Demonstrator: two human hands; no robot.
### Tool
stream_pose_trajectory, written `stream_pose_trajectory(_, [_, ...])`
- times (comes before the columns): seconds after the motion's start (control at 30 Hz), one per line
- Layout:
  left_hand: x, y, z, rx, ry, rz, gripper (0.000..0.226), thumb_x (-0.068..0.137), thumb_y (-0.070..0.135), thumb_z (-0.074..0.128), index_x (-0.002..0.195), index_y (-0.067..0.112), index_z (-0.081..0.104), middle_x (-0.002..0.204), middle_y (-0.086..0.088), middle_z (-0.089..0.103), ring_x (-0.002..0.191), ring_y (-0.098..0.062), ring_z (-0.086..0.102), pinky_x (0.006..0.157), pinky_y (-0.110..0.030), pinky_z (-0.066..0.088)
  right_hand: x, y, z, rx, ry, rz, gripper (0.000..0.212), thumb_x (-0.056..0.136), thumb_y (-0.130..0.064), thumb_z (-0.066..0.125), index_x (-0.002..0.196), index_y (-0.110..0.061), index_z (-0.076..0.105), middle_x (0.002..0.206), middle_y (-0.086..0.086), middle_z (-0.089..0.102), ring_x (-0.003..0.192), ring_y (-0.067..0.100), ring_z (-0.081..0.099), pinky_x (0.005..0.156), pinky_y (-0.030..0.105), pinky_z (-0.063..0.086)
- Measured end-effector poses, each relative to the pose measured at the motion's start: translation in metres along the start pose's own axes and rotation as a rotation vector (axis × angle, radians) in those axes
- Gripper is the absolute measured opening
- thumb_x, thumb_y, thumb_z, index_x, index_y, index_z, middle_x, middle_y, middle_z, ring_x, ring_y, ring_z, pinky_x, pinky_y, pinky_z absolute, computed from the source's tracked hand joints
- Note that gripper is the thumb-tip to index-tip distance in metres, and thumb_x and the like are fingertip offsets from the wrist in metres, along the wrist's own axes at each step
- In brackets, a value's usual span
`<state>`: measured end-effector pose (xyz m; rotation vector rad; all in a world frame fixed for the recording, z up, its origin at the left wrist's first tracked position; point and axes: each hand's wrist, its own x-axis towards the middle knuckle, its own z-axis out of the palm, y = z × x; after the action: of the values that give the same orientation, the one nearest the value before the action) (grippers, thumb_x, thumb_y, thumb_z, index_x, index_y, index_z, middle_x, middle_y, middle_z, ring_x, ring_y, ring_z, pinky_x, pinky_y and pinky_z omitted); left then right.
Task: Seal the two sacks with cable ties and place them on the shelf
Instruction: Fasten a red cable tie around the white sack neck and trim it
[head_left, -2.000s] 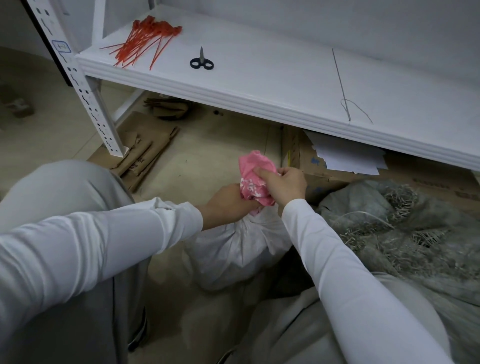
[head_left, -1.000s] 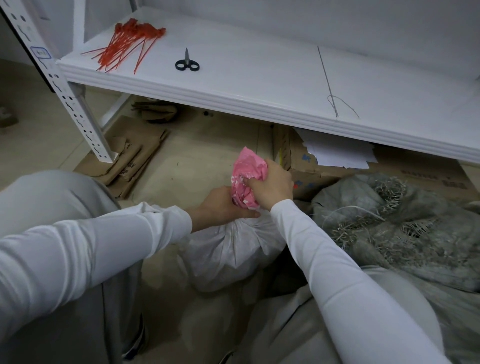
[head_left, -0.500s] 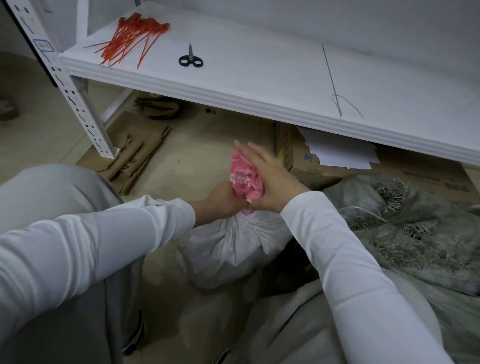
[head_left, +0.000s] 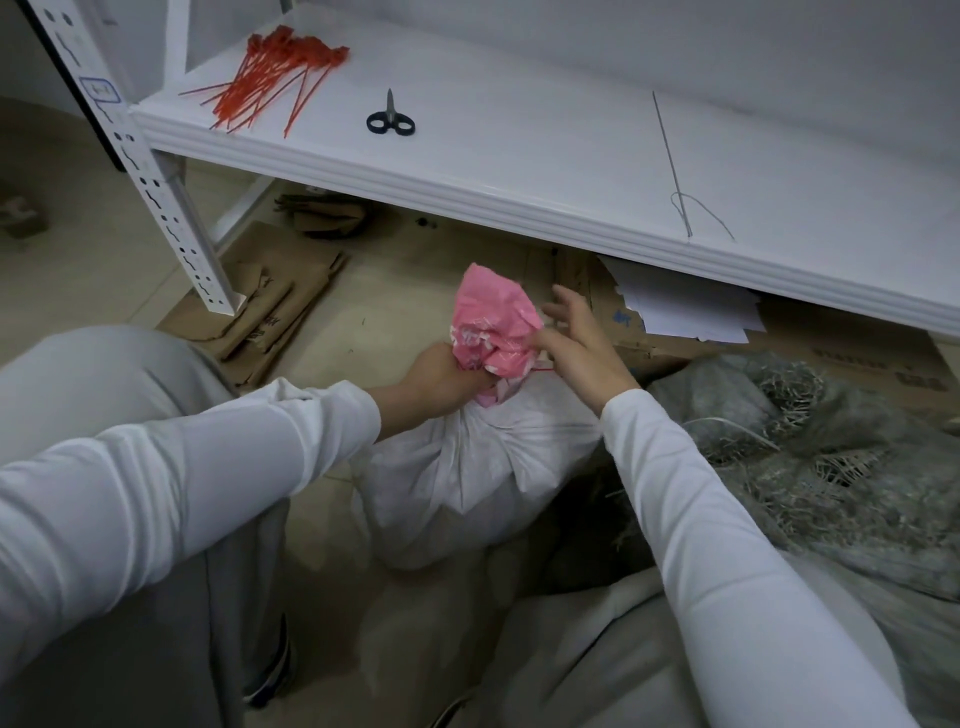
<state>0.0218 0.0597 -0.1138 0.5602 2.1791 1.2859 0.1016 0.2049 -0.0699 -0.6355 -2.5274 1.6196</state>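
Below, bulging white woven sack (head_left: 467, 467) stood on the floor before the white metal shelf (head_left: 519, 171), gathered neck (topped by crumpled pink plastic (head_left: 493, 322)) clenched by the left hand (head_left: 441, 379), right hand (head_left: 582, 348) rested against the pink, fingers spread loose, red cable ties (head_left: 270, 78) heaped on the shelf.

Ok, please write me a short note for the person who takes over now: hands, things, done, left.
Left hand grips the gathered neck of the white sack, below the pink liner. Right hand is open beside the liner.
Cable ties and scissors lie on the shelf; the grey sack lies at the right, off the shelf.
Done: neck gathered; whether a tie is on it, I cannot tell.
Left: finish the ties, lift both sacks onto the shelf.
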Motion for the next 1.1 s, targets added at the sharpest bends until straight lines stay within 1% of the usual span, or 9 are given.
stream_pose_trajectory(0.1, [-0.001,0.003,-0.004,-0.074,0.010,0.011,0.008,0.079,0.024,0.071,0.078,0.018,0.066,0.091,-0.006,0.067,0.087,-0.017,0.060,0.078,-0.030,0.047,-0.008,-0.003,0.001,-0.046,-0.106,0.110,0.041,0.096,-0.048,0.040,0.130,-0.028,0.052,0.123,-0.014,0.051,0.119,0.009,0.047,0.095,0.031,0.033])
stream_pose_trajectory(0.2, [0.000,0.006,-0.008,-0.120,0.032,-0.005,0.020,0.079,0.023,0.071,0.090,0.007,0.070,0.093,-0.007,0.068,0.087,-0.018,0.062,0.080,-0.033,0.050,-0.014,-0.009,0.005,-0.001,-0.162,0.126,0.060,0.095,-0.065,0.022,0.137,-0.031,0.048,0.119,-0.017,0.048,0.109,0.001,0.042,0.099,0.026,0.024])
stream_pose_trajectory(0.27, [0.000,0.008,-0.012,-0.142,0.048,-0.020,0.022,0.081,0.023,0.070,0.096,0.006,0.071,0.092,-0.003,0.068,0.083,-0.013,0.061,0.075,-0.027,0.050,-0.010,-0.006,0.006,-0.104,-0.161,0.117,0.077,0.087,-0.076,0.012,0.125,-0.029,0.060,0.119,-0.007,0.061,0.107,0.004,0.049,0.103,0.028,0.027])
stream_pose_trajectory(0.37, [-0.001,0.011,-0.016,-0.177,0.051,-0.020,0.027,0.082,0.032,0.071,0.098,0.010,0.071,0.089,0.003,0.067,0.082,-0.008,0.061,0.072,-0.020,0.049,-0.004,-0.004,0.007,-0.309,-0.077,0.089,0.077,0.094,-0.065,0.018,0.088,-0.008,0.069,0.082,0.007,0.061,0.088,0.019,0.057,0.085,0.030,0.036])
stream_pose_trajectory(0.43, [-0.001,0.011,-0.018,-0.208,0.060,-0.027,0.026,0.082,0.035,0.071,0.098,0.014,0.069,0.088,0.005,0.066,0.082,-0.006,0.061,0.071,-0.019,0.048,-0.002,-0.002,0.007,-0.324,-0.021,0.022,0.063,0.100,-0.052,0.026,0.074,-0.011,0.066,0.076,0.009,0.063,0.080,0.023,0.059,0.079,0.032,0.040])
stream_pose_trajectory(0.63, [0.001,0.012,-0.020,-0.224,0.086,-0.039,0.023,0.083,0.036,0.069,0.093,0.016,0.065,0.083,0.004,0.063,0.078,-0.012,0.058,0.056,-0.022,0.040,0.007,0.009,0.009,-0.575,0.044,-0.029,0.017,0.088,-0.007,0.059,0.093,-0.010,0.076,0.093,0.007,0.073,0.091,0.020,0.065,0.084,0.025,0.048])
stream_pose_trajectory(0.83, [0.003,0.007,-0.015,-0.236,0.107,-0.073,0.027,0.082,0.035,0.070,0.097,0.012,0.067,0.097,-0.005,0.067,0.092,-0.021,0.063,0.075,-0.030,0.047,0.002,0.003,0.016,-0.766,0.047,-0.084,0.015,0.085,-0.010,0.062,0.087,-0.014,0.077,0.088,0.005,0.072,0.085,0.022,0.065,0.083,0.035,0.055])
stream_pose_trajectory(0.97, [0.003,0.006,-0.014,-0.247,0.127,-0.098,0.020,0.085,0.033,0.067,0.092,0.015,0.065,0.083,0.003,0.063,0.078,-0.013,0.059,0.060,-0.023,0.043,-0.005,0.000,0.027,-0.778,0.003,-0.059,0.018,0.088,-0.010,0.059,0.095,-0.011,0.076,0.090,0.010,0.070,0.083,0.026,0.065,0.081,0.039,0.057])
stream_pose_trajectory(1.1, [0.004,0.001,-0.016,-0.228,0.147,-0.133,0.024,0.086,0.033,0.065,0.096,0.011,0.065,0.086,0.001,0.064,0.083,-0.018,0.061,0.063,-0.026,0.044,-0.010,0.001,0.031,-0.604,-0.089,0.088,0.029,0.087,0.002,0.058,0.112,-0.008,0.069,0.085,0.010,0.071,0.068,0.022,0.070,0.074,0.037,0.061])
